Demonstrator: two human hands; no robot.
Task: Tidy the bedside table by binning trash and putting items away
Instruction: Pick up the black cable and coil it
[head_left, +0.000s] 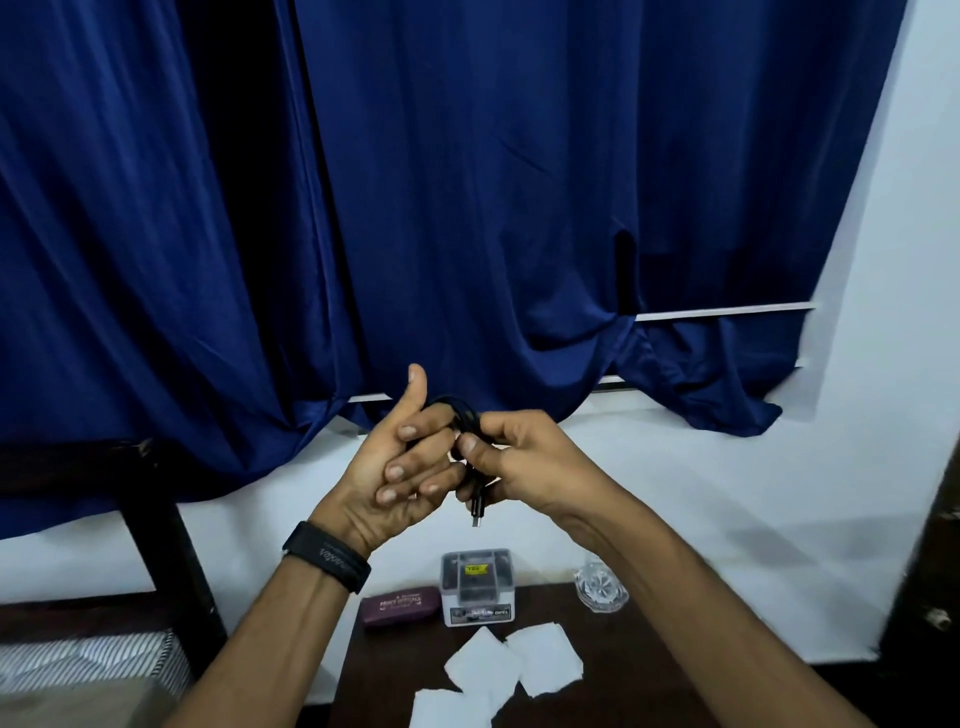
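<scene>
On the table (395, 665) a case (399, 606) lies left of the box (478, 587), glass (601, 590) right, papers (511, 667) before it.

The black cable (460, 408) is mostly buried between left hand (395, 467) and right hand (524, 460) — only a loop and plug show. The lowest white paper (449, 709) runs off the bottom edge.

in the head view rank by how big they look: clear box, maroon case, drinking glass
1. clear box
2. maroon case and drinking glass, too alike to rank: the case is longer, the glass taller.
</scene>
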